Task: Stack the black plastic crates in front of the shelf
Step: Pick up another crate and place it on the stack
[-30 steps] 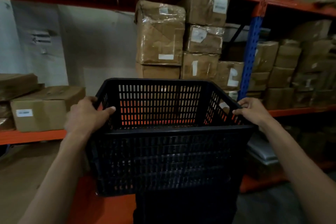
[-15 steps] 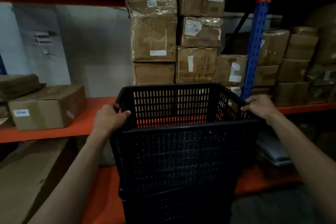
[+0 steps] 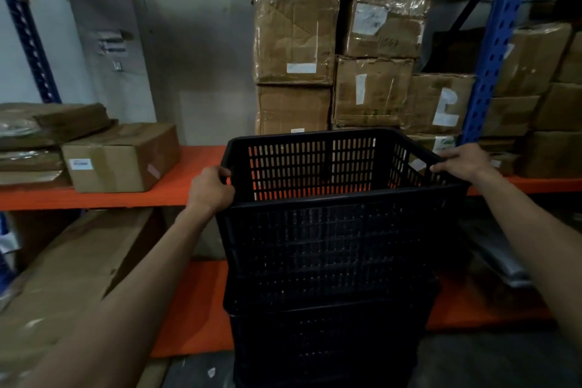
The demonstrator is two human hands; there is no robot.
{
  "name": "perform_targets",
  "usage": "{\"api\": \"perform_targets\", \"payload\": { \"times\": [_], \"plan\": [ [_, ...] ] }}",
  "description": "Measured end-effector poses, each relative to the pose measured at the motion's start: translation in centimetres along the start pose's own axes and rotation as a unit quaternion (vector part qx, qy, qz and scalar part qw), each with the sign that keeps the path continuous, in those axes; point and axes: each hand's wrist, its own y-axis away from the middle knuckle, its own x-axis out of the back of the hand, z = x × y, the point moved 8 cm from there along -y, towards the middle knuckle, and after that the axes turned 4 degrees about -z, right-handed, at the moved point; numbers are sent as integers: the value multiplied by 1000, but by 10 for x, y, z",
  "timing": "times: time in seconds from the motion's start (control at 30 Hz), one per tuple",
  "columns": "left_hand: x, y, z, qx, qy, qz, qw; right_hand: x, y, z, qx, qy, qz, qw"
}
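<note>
A black slotted plastic crate (image 3: 333, 249) sits on top of another black crate (image 3: 327, 343) in front of the orange shelf (image 3: 189, 176). My left hand (image 3: 211, 189) grips the top crate's left rim near the front corner. My right hand (image 3: 463, 161) rests over the right rim, fingers curled on the edge. The top crate is empty and seated level on the lower one. The bottom of the lower crate is cut off by the frame's edge.
Stacked cardboard boxes (image 3: 340, 50) stand on the shelf behind the crates. A taped box (image 3: 119, 157) lies at the left. A blue upright post (image 3: 497, 50) rises at the right. A flat carton (image 3: 72, 277) leans under the shelf at lower left.
The top crate has come down and to the right onto the lower crate. Both hands stayed on its rim, and the view has dropped and shifted left.
</note>
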Motion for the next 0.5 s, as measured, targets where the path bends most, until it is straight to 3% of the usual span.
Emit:
{"api": "perform_targets", "payload": {
  "times": [0.33, 0.5],
  "plan": [
    [18, 5, -1, 18, 35, 58, 998, -1, 5, -11, 19, 63, -34, 997],
    [21, 9, -2, 19, 53, 56, 997, 3, 19, -13, 24, 83, 7, 996]
  ]
}}
